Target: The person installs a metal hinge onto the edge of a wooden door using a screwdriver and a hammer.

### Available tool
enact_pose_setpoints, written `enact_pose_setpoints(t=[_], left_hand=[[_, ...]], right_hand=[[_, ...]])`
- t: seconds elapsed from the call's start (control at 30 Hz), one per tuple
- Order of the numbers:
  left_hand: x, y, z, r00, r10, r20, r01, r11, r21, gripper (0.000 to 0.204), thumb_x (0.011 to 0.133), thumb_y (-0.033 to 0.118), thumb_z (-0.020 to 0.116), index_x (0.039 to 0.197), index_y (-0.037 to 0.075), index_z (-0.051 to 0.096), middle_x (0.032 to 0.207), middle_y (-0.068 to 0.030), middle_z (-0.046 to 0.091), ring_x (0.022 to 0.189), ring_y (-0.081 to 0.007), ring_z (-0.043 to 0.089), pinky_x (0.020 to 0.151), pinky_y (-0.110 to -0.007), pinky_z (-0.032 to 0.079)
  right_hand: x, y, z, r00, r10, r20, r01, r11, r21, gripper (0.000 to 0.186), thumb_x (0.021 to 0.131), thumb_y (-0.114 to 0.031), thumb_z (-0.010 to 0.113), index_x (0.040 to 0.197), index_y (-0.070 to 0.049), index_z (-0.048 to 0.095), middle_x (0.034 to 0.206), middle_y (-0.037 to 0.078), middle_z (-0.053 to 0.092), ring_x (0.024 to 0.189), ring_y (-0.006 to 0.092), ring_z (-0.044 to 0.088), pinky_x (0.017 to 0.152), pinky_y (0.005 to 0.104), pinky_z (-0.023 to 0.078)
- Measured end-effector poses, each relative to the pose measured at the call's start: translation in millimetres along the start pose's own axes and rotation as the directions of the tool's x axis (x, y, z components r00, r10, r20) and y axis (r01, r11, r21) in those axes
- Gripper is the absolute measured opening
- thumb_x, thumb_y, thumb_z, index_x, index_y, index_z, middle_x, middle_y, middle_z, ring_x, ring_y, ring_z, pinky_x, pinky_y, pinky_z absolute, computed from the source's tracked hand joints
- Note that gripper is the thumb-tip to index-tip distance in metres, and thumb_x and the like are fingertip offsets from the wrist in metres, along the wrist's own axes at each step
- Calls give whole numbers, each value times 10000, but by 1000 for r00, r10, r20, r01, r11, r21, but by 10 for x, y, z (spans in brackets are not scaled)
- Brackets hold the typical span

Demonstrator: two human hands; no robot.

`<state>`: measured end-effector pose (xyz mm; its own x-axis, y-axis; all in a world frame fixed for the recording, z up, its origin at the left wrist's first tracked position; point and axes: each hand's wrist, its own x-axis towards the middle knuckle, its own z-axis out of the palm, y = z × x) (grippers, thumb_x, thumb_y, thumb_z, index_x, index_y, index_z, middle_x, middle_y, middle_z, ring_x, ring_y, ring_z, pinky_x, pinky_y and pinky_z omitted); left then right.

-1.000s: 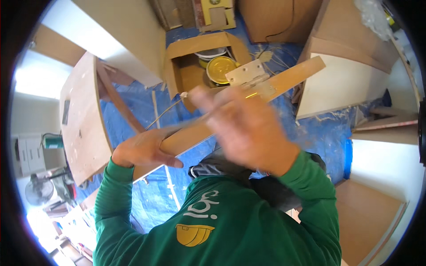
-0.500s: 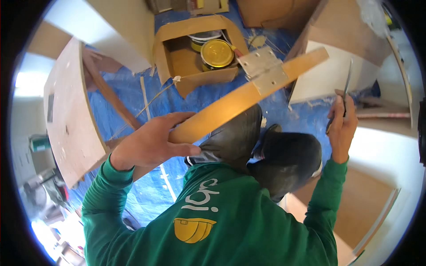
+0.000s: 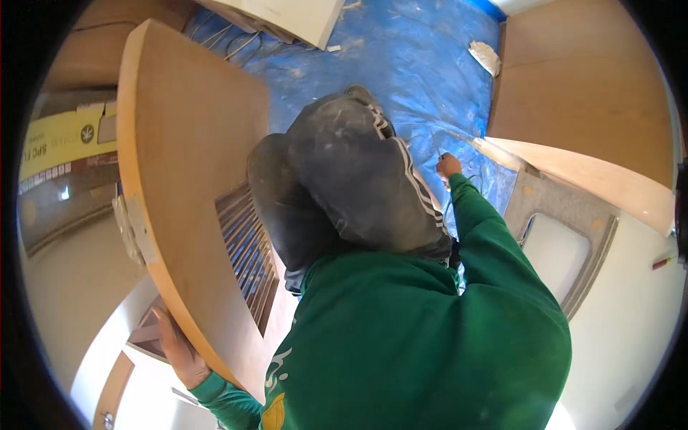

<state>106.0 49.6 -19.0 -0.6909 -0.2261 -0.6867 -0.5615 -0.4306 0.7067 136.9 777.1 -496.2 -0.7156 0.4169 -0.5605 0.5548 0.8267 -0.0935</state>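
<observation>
My left hand [image 3: 180,350]: straight fingers against slatted door [image 3: 197,115] | stiff, likely heavy; best held by solid edges [image 3: 127,107] | my right hand [image 3: 449,166]: too small, can't tell grip

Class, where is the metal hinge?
In the head view, the hinge sits at left on the edge of the wooden panel, pictured above the left hand.
</observation>
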Motion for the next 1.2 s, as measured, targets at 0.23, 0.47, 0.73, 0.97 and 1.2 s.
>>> enact_pose_setpoints(t=[0.23,0.47,0.73,0.97,1.2], left_hand=[[795,293,78,917,394,67,-395,868,301,600,1151,314,554,1612,-44,416,1519,-193,602,1374,-253,612,1146,-373,505],[1032,716,474,961,261,-89,-272,951,-150,319,1088,223,680,1320,4,692,1244,-144,765,1084,-242,758,958,-382,624],[761,717,498,914,379,144,-321,894,-314,346,1111,258,655,1319,-17,682,1199,-122,771,1047,-213,766,868,-359,633],[736,771,181,899,336,282,-277,933,-228,471,1088,270,700,1410,-63,617,1353,-151,706,1240,-237,700,1071,-410,596],[871,823,198,867,321,380,-257,943,-210,380,1052,266,760,1308,-6,687,1264,-113,739,1109,-212,738,1014,-380,610]], right_hand=[[11,-983,92,957,-37,289,101,972,-210,477,1001,-285,658,1428,-81,599,1505,226,595,1407,325,595,1165,480,477],[-139,-1510,287,971,-127,202,201,890,-410,466,1040,-302,636,1432,-53,594,1423,215,646,1274,316,637,1081,474,507],[140,-976,-541,942,-326,-80,281,896,-345,463,1084,-321,611,1437,-22,589,1328,203,704,1121,305,685,985,467,542],[-715,-2225,-2270,752,-439,-493,624,714,317,430,1108,-313,622,1402,0,603,1113,127,704,892,210,664,790,374,529],[-3245,-4434,-3668,269,-908,-321,960,226,165,426,1060,-161,701,1430,24,600,1012,128,735,842,211,711,716,358,557]])
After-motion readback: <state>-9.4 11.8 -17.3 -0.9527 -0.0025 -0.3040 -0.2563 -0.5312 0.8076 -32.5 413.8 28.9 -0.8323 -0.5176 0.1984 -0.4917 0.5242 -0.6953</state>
